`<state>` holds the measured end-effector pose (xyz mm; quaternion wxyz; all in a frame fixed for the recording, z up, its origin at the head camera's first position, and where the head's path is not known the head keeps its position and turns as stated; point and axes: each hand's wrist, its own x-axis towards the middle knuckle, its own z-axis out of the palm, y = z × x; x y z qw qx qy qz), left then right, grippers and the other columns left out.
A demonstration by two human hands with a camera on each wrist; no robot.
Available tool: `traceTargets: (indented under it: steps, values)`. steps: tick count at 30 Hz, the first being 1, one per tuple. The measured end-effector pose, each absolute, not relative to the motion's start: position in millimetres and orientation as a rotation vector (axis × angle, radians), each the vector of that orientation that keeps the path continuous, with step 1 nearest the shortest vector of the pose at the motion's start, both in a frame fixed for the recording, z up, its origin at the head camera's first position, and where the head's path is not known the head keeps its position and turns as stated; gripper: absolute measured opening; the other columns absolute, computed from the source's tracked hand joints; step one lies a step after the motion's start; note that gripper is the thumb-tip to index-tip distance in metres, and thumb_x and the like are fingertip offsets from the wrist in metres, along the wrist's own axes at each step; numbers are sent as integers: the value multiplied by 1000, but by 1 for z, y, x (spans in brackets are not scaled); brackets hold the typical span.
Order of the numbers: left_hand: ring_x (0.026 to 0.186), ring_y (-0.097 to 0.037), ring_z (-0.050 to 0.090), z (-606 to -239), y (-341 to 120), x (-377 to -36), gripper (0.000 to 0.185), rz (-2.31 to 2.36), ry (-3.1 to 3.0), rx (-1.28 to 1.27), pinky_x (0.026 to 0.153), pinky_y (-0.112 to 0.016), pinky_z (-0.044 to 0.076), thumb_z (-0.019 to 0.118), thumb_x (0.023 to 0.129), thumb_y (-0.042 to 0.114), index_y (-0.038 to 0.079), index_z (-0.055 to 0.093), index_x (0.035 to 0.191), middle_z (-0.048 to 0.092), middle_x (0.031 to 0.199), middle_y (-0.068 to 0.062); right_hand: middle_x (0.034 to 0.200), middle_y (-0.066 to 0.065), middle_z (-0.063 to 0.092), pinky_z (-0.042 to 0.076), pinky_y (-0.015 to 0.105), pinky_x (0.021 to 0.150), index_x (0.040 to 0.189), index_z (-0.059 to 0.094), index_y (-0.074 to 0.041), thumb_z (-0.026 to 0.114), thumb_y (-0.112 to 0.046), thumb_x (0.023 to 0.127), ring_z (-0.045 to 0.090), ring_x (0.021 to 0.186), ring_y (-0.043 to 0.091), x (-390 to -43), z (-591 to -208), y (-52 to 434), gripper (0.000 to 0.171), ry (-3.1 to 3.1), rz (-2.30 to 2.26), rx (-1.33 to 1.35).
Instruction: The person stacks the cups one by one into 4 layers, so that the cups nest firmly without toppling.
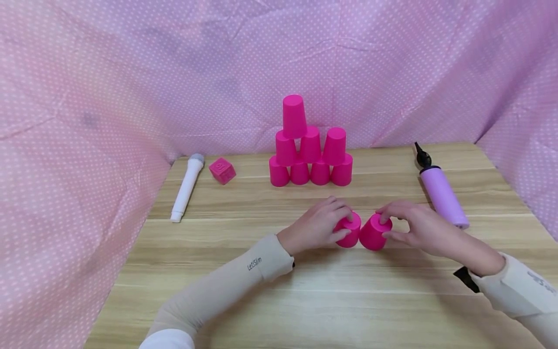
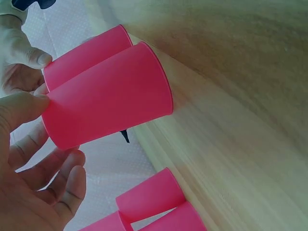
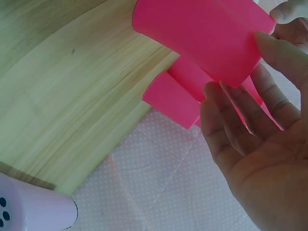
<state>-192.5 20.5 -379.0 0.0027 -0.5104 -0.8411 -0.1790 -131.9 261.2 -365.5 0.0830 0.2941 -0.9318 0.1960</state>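
Two pink plastic cups stand upside down side by side at the front of the table. My left hand (image 1: 324,223) grips the left cup (image 2: 108,96) near its closed end, thumb on one side and fingers on the other. The right cup (image 3: 202,33) is pinched the same way by my right hand (image 1: 418,225), and it tilts a little toward the left one. Behind them rises a stack of inverted pink cups (image 1: 320,173): several in the bottom row, three above, and a single top cup (image 1: 294,116) over the left pair.
A white microphone (image 1: 187,189) and a pink cube (image 1: 222,170) lie on the left of the wooden table (image 1: 218,271). On the right is a purple hand pump (image 1: 443,196) with a black nozzle. A pink dotted cloth (image 1: 209,72) hangs behind.
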Motion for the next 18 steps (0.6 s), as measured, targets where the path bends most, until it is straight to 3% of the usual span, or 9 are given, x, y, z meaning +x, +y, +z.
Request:
traceTargets:
  steps: [9,18]
  values:
    - [90,-4,38,-350,-7,-206,31,-696,-2542,-1516,72,-12,36,67,73,31,18,54,98,47,99,9,93,-6,59,44,21,60,86,58,-17,75,-19,61,53,78,4,-155,-339,251,30,-2521,613,1038]
    - [80,-12,43,-243,-53,-249,16,-803,-2119,-1367,71,-24,37,61,75,15,6,52,86,50,82,1,81,-6,58,39,20,56,88,61,-12,72,-15,67,50,69,7,-215,-265,220,24,-2384,635,889]
